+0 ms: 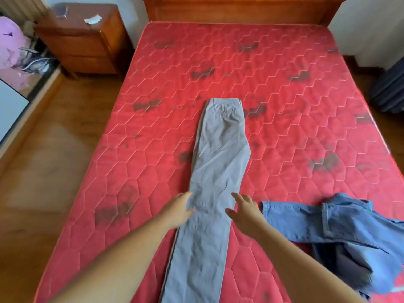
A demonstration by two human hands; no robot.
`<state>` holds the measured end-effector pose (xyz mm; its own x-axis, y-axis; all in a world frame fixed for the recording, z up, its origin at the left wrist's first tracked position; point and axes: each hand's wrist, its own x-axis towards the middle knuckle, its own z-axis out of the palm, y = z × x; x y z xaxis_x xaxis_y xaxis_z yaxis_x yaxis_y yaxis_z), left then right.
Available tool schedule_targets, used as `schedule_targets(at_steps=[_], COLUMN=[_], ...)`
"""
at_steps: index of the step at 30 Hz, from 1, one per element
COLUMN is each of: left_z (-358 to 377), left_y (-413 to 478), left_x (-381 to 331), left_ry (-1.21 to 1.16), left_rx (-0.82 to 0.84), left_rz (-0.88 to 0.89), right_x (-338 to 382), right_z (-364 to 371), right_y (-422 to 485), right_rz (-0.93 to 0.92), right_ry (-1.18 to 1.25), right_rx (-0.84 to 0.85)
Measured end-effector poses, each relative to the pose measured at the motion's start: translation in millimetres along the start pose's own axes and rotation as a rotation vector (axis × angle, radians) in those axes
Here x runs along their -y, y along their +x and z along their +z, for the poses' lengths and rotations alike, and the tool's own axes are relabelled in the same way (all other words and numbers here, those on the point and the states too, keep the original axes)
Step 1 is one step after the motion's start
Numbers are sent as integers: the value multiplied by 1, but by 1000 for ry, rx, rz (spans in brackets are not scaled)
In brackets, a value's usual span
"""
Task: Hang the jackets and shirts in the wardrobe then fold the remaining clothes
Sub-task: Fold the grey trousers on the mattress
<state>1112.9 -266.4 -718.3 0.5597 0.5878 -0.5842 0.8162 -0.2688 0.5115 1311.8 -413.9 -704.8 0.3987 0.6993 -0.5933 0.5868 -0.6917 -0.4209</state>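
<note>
Grey trousers [215,171] lie lengthwise on the red mattress [295,119], folded leg on leg, waistband at the far end. My left hand [178,209] rests with straight fingers on the left edge of the trouser leg. At the leg's right edge my right hand [246,212] is spread, fingers straight, touching the cloth. Blue jeans [328,221] lie crumpled to the right of my right hand, over a darker garment [341,267].
A wooden headboard [236,9] closes the far end of the bed. A wooden nightstand [80,42] stands at the back left, with pink cloth [9,47] beside it. Wooden floor [43,160] runs along the left side.
</note>
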Motion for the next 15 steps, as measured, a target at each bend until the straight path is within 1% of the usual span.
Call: schedule_targets(at_steps=[5, 7, 10, 13, 15], left_z=[74, 97, 127, 149, 156], left_y=[-5, -8, -13, -18, -21], left_x=[54, 75, 106, 128, 134], left_ry=[-8, -53, -139, -138, -225], left_rx=[67, 99, 104, -42, -119], left_rz=[-119, -178, -268, -332, -345], right_x=[-35, -47, -63, -83, -77], right_z=[92, 123, 165, 210, 216], right_y=[-7, -12, -21, -24, -32], right_rz=[107, 181, 320, 409, 445], right_ry=[78, 163, 335, 558, 669], right_rx=[125, 152, 176, 136, 42])
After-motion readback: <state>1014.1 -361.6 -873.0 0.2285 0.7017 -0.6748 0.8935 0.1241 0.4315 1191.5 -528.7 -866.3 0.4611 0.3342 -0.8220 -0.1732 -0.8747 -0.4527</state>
